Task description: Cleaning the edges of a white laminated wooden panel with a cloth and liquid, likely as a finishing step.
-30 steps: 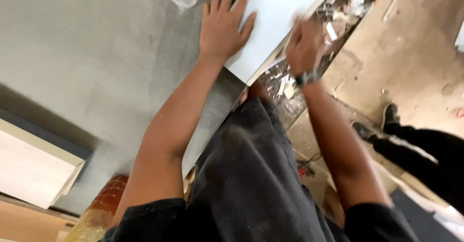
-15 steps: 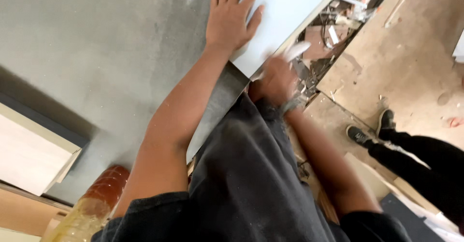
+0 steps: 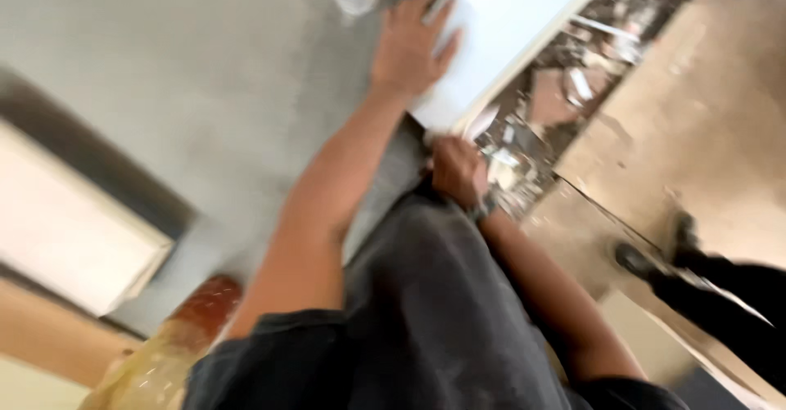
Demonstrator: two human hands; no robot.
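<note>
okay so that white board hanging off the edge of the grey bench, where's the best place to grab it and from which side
Probably the near corner of the white board, which overhangs the grey bench. Come from the open side below that corner, where the right hand already sits, so fingers can wrap the thin edge. The left hand lies flat on top, steadying it. The picture is blurred, so the exact grip is unclear.

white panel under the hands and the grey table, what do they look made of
The white panel looks like a smooth, matt tile or coated board: flat, even white face, thin straight edge; blur leaves it open. The left hand lies flat on it; the right hand is at its near corner. The grey table looks like dull concrete or cement-coated board: mottled, no shine.
</note>
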